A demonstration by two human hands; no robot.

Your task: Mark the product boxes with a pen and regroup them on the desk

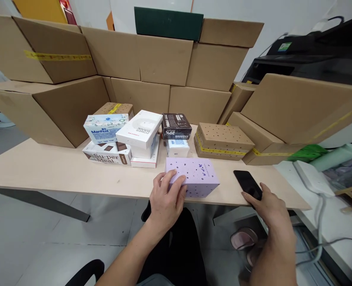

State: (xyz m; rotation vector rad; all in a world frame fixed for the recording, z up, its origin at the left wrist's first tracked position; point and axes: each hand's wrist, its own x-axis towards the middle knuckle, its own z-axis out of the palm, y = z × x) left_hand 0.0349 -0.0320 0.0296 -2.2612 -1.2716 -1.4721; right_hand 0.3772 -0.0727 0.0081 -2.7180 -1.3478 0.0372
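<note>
My left hand (168, 196) is closed over the front left corner of a purple box (201, 176) with small dark marks, which sits at the table's front edge. Its fingers press on the top, and the thumb is on the front side. To the right, my right hand (266, 202) pinches the near end of a black smartphone (247, 183) between thumb and fingers. The phone lies on the table, dark side up. Just behind the purple box are a small white pack (177, 148) and, on it, a black box (176, 126) marked 20%.
On the left, a Manhua tissue pack (106, 128) rests on a Su-per Meal box (107, 154), beside a white power bank box (140, 127). A dotted brown box (223, 141) stands right. Large open cartons (140, 59) ring the table (59, 171). A black printer (312, 59) stands beyond.
</note>
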